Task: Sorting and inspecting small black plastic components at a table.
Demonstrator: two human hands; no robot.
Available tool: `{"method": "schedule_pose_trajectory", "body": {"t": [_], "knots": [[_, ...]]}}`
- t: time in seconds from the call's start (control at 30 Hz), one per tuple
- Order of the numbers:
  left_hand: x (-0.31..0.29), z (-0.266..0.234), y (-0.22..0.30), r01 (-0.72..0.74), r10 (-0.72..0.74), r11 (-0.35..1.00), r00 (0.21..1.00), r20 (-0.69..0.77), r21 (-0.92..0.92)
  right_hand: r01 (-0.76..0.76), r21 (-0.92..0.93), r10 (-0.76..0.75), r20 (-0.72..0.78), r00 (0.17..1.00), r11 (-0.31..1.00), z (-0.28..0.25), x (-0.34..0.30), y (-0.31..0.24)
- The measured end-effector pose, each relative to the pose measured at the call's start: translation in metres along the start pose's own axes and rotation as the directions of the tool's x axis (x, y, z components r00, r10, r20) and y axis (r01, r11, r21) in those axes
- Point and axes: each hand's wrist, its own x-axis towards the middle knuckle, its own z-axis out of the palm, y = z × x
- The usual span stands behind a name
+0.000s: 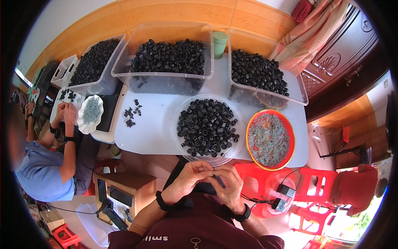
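Observation:
In front of my chest my left hand (187,178) and my right hand (229,187) meet, fingertips pinched together. Something small and dark shows between them, too small to make out. Just beyond my hands, a clear round tray (237,147) at the table's front edge holds a heap of small black caps (207,126). To its right stands a red bowl with a yellow rim (248,146), full of thin greyish strip-like pieces (270,139). Left of the tray, a few small black parts (131,113) lie loose on the white table (153,137).
Clear bins (163,75) heaped with black parts line the back, near a green canister (219,45). A co-worker in a blue shirt (45,168) sits left by a white scalloped dish (85,128). Red stools (253,186), cables and a cardboard box (141,184) surround me.

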Motion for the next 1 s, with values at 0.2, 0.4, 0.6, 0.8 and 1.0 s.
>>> {"method": "schedule_pose_trajectory", "body": {"t": [0.2,0.4,0.6,0.8,1.0], "knots": [[0.006,0.017,0.009,-0.031,0.086,0.899,0.991,-0.105,0.437,-0.259,0.116,0.264,-0.031,0.964,0.959,-0.02,-0.004,0.013],[0.018,0.006,0.016,-0.206,0.56,0.42,0.825,-0.074,0.884,-0.422,0.406,0.481,-0.052,0.875,0.811,-0.034,0.002,0.027],[0.042,0.02,0.011,-0.175,0.603,-0.217,0.75,0.272,0.96,-0.445,0.605,0.536,0.035,0.843,0.66,-0.034,0.004,0.032],[0.047,0.012,0.011,-0.206,0.537,-0.38,0.745,0.396,0.902,-0.41,0.514,0.475,0.005,0.88,0.754,-0.036,0.001,0.038],[0.047,0.015,0.017,-0.259,0.545,-0.399,0.704,0.455,0.88,-0.49,0.614,0.601,0.031,0.799,0.619,-0.031,0.004,0.037]]}}
